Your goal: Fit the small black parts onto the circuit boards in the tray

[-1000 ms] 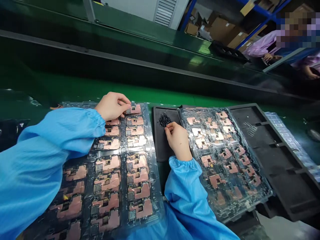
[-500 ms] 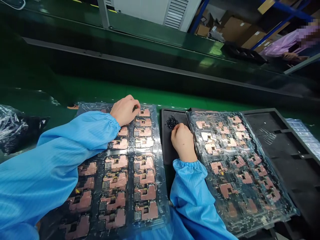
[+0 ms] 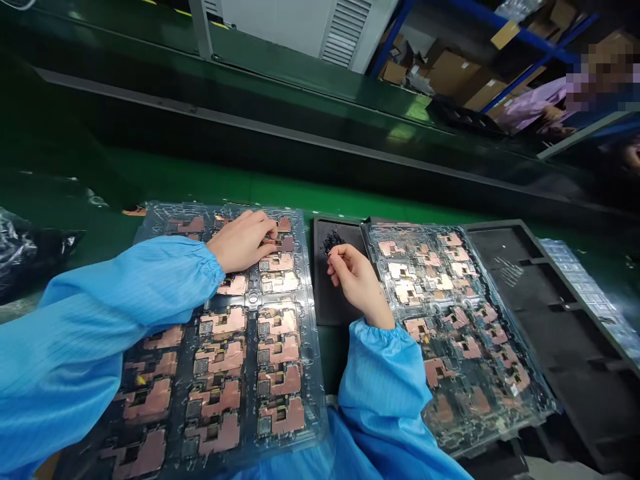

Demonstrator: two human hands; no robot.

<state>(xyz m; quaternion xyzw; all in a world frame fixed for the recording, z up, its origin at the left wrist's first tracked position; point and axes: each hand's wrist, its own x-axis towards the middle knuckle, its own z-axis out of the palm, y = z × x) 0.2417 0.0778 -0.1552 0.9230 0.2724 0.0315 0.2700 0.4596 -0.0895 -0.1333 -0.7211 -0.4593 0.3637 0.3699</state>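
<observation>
My left hand (image 3: 245,240) reaches over the left clear plastic tray (image 3: 253,300), thumb and fingers closed on the edge of a small circuit board (image 3: 285,245) near its far right corner. This board looks darker than its neighbours, as if tilted. Rows of similar boards with copper-coloured faces, such as one circuit board (image 3: 280,383), fill the tray. My right hand (image 3: 353,277) is pinched above a shallow black tray (image 3: 330,300), beside a pile of tiny black parts (image 3: 333,240). Whatever sits between its fingertips is too small to make out.
A second clear tray of boards (image 3: 443,310) lies to the right, overlapping a black foam tray (image 3: 550,333) with thin clear strips. Clear plastic packs (image 3: 585,287) sit at far right, a dark plastic bag (image 3: 35,260) at far left. Beyond the bench, another person (image 3: 540,107) is at upper right.
My left hand has come nearer, from the farthest board to the one below it. My right hand has drawn back slightly from the black pile, turning so its pinched fingers show.
</observation>
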